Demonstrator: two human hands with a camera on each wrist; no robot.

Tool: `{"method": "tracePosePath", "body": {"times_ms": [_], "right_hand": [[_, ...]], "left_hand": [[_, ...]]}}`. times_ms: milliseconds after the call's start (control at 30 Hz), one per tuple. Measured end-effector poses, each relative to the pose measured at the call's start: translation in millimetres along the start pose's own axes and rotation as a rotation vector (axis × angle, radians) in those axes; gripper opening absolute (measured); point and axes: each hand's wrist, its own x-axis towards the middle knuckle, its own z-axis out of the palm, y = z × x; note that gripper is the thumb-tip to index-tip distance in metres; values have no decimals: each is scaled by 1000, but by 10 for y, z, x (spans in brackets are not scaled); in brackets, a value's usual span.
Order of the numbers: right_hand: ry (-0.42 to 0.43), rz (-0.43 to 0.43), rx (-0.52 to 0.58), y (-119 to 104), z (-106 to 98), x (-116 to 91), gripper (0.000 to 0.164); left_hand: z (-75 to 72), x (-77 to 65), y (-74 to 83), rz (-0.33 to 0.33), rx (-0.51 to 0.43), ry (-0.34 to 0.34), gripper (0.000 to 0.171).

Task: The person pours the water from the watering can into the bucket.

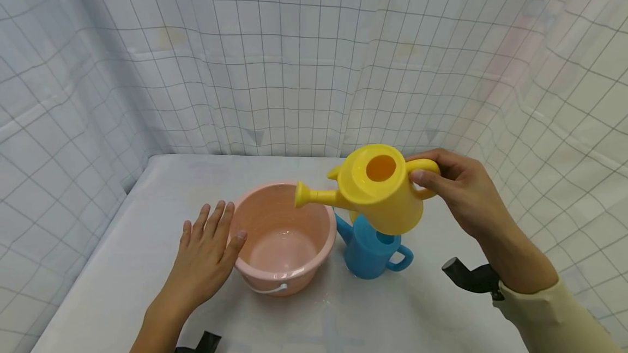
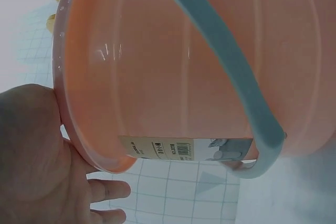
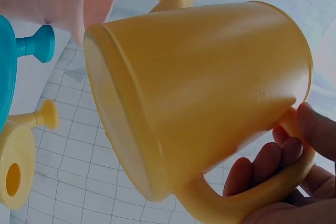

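My right hand (image 1: pixel 458 189) grips the handle of a yellow watering can (image 1: pixel 399 208), fingers curled through the loop in the right wrist view. The can hangs tilted in the air, its spout over the right rim of a pink bucket (image 1: pixel 282 255). My left hand (image 1: pixel 206 255) lies with straight fingers against the bucket's left rim. Below the raised can, a blue watering can (image 1: pixel 365 257) stands beside the bucket. Another yellow watering can (image 3: pixel 21 158), mostly hidden in the head view, is behind the blue one.
All of this is on a white-covered table (image 1: pixel 191 173). Grid-patterned white curtains (image 1: pixel 314 70) enclose the back and both sides. The bucket has a pale handle (image 2: pixel 226 56) hanging down its outside and a printed label (image 2: pixel 184 148).
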Motion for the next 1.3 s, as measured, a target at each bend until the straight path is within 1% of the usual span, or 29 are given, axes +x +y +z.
{"method": "tracePosePath", "body": {"times_ms": [67, 267, 633, 1000, 1300], "right_hand": [[-6, 7, -21, -9, 6, 14, 23], [-36, 10, -24, -43, 10, 49, 22], [-34, 60, -144, -109, 28, 105, 21], [-52, 54, -178, -181, 46, 148, 23], [-50, 71, -239, -221, 66, 182, 23]], "left_hand": [[3, -2, 1, -2, 2, -1, 66], [8, -6, 8, -12, -10, -11, 66], [13, -12, 31, -24, -21, -11, 66], [21, -21, 41, -32, -31, -7, 65], [19, -18, 46, -34, -32, -3, 65]]}}
